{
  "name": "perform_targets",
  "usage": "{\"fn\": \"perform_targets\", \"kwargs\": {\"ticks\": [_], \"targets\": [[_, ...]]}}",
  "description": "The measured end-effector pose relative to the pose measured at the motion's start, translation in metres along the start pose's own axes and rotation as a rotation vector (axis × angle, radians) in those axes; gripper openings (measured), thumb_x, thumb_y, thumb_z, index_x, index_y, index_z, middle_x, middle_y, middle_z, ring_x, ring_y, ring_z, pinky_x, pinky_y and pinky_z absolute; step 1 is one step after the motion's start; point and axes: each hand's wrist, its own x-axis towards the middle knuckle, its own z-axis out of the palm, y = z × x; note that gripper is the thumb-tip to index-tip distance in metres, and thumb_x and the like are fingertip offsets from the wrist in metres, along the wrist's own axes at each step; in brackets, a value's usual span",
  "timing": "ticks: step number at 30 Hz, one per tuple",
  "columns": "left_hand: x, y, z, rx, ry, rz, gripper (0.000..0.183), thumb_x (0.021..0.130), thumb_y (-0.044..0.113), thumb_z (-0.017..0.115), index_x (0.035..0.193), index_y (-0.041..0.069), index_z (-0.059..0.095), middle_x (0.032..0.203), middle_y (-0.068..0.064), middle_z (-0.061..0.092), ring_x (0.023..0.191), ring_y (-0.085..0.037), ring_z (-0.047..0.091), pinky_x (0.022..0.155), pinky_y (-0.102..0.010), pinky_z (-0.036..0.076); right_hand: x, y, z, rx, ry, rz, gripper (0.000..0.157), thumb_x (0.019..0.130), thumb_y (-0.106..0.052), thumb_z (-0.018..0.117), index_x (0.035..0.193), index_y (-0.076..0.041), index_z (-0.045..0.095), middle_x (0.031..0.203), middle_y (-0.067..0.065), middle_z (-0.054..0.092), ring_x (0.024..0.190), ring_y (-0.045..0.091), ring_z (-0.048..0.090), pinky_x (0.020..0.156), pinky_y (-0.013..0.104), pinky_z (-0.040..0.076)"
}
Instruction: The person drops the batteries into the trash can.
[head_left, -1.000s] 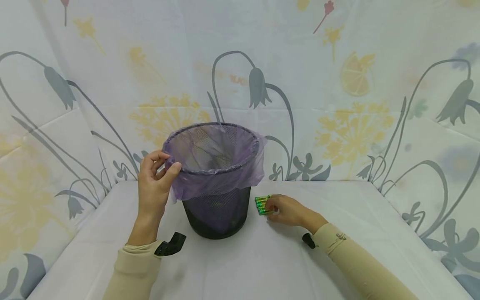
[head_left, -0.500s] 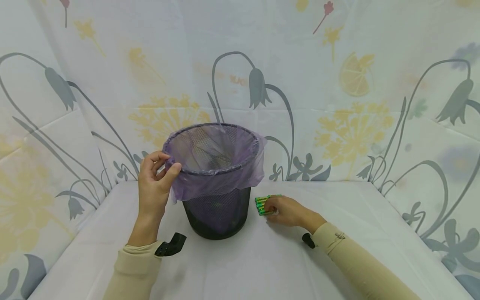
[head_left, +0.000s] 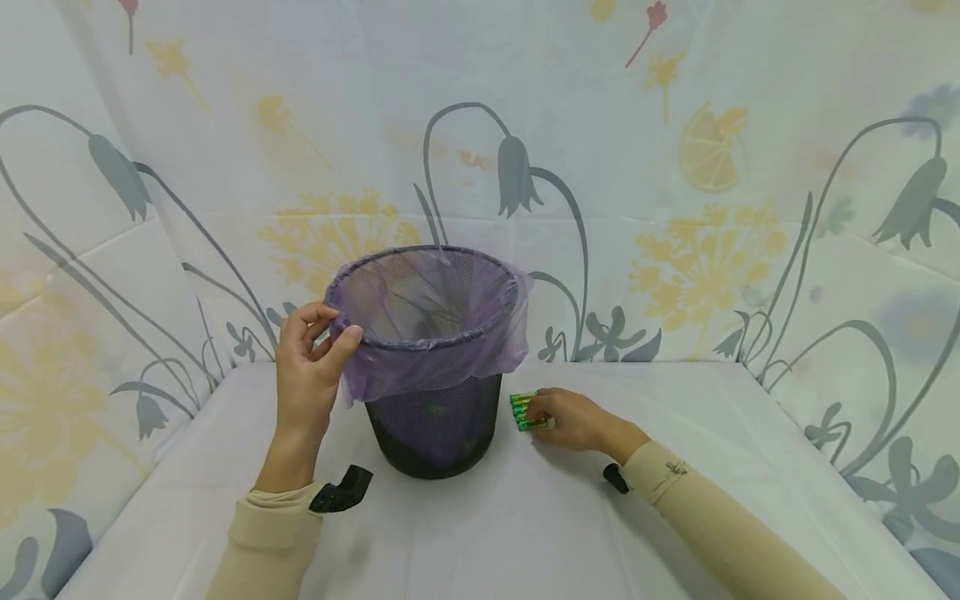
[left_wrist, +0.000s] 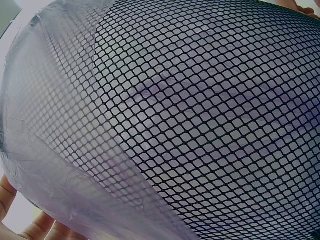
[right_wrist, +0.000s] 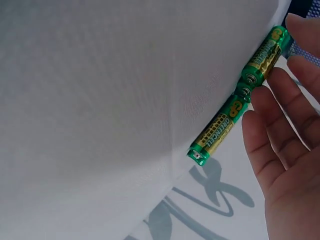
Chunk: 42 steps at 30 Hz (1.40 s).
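Lying just beside the bin's R side, the green-gold batteries sit on the table side by side, ends toward the mesh; we can't count them all b/c fingers hide part of the group. In the R wrist view we see two lying end to end, nearly in line, w/ GP Greencell lettering. Prob. they're packed close so they don't roll & stay within easy reach. Over them is the R hand, its grip loose & partly spread: fingers gently bent, tips at the batteries, thumb apart from the index, nothing lifted as far as we can tell. Next out, the black mesh bin stands upright, w/ a thin purple bag lining it & folded down over the rim, prob. so the liner won't slip in. A small green glint shows thru the mesh; can't tell what it is. The L hand has a narrow grip on the bagged rim, thumb & curled fingers at its near-L edge, we'd guess to steady bin & bag together. Farther out: beige sleeves, a black wrist mount on the L, & a flower-print sheet behind.
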Motion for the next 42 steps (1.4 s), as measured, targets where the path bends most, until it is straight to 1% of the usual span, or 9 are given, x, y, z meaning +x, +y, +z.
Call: {"fn": "perform_targets", "kwargs": {"ticks": [7,15,18,22,25,29,32,36,42], "targets": [[0.0,0.001,0.001,-0.011,-0.002,0.008,0.025,0.083,0.003,0.068,0.104,0.006,0.055,0.122,-0.003,0.042,0.12,-0.022,0.047,0.095,-0.035,0.034,0.003,0.001,0.002,-0.009,-0.007,-0.02,0.016,0.08,-0.018,0.074,0.094,-0.017,0.065,0.089,-0.006,0.056,0.083,0.011,0.052,0.078,0.034,0.045],[0.001,0.001,0.0,-0.007,0.001,0.005,0.025,0.082,0.003,0.069,0.104,0.006,0.055,0.12,-0.001,0.042,0.12,-0.021,0.047,0.095,-0.035,0.035,0.006,0.001,0.006,0.032,-0.014,-0.099,0.014,0.081,-0.004,0.071,0.087,-0.01,0.061,0.078,0.001,0.055,0.075,0.012,0.048,0.067,0.027,0.04],[0.001,0.0,0.0,-0.013,-0.001,0.007,0.026,0.082,0.002,0.069,0.103,0.006,0.055,0.12,0.0,0.042,0.12,-0.021,0.047,0.094,-0.034,0.035,0.006,0.0,0.005,0.038,-0.018,-0.102,0.014,0.081,-0.002,0.07,0.087,-0.01,0.06,0.077,0.001,0.054,0.073,0.011,0.047,0.066,0.026,0.039],[0.001,0.0,0.0,-0.013,-0.001,0.005,0.025,0.082,0.002,0.069,0.103,0.006,0.055,0.12,-0.001,0.041,0.12,-0.021,0.047,0.094,-0.034,0.034,0.006,-0.003,0.004,0.053,-0.039,-0.087,0.017,0.08,-0.007,0.073,0.091,-0.01,0.062,0.079,0.0,0.055,0.073,0.01,0.048,0.066,0.027,0.041],[0.0,0.001,-0.001,-0.006,0.002,0.003,0.025,0.082,0.003,0.069,0.104,0.006,0.055,0.119,-0.001,0.041,0.121,-0.021,0.047,0.095,-0.035,0.035,0.007,-0.005,0.004,0.058,-0.069,-0.076,0.023,0.081,-0.01,0.074,0.102,-0.008,0.065,0.081,-0.003,0.055,0.075,0.01,0.049,0.069,0.027,0.043],[-0.001,0.001,-0.001,0.003,0.006,0.004,0.026,0.082,0.003,0.069,0.104,0.005,0.055,0.119,-0.001,0.042,0.121,-0.021,0.047,0.095,-0.035,0.035,0.009,-0.008,0.004,0.05,-0.097,-0.093,0.032,0.082,-0.008,0.073,0.113,-0.006,0.066,0.08,-0.005,0.055,0.078,0.009,0.049,0.072,0.026,0.043],[-0.001,0.001,-0.001,-0.001,0.005,0.009,0.026,0.082,0.003,0.068,0.105,0.004,0.054,0.119,-0.001,0.042,0.121,-0.021,0.047,0.095,-0.035,0.035,0.01,-0.01,0.003,0.039,-0.105,-0.102,0.031,0.082,-0.007,0.072,0.112,-0.005,0.067,0.08,-0.005,0.055,0.079,0.009,0.049,0.073,0.027,0.042],[-0.001,0.0,-0.001,-0.012,-0.002,0.014,0.027,0.082,0.002,0.069,0.105,0.003,0.054,0.119,0.0,0.042,0.12,-0.021,0.047,0.094,-0.035,0.035,0.01,-0.012,0.002,0.033,-0.118,-0.089,0.029,0.082,-0.008,0.072,0.111,-0.005,0.068,0.083,-0.003,0.056,0.08,0.008,0.049,0.075,0.027,0.043],[-0.001,0.0,0.0,-0.012,-0.01,0.015,0.027,0.083,0.002,0.068,0.105,0.002,0.054,0.121,-0.001,0.041,0.12,-0.021,0.046,0.094,-0.034,0.035,0.011,-0.012,0.002,0.044,-0.125,-0.088,0.03,0.081,-0.007,0.073,0.11,-0.004,0.068,0.082,-0.003,0.057,0.076,0.008,0.049,0.073,0.027,0.043]]}}
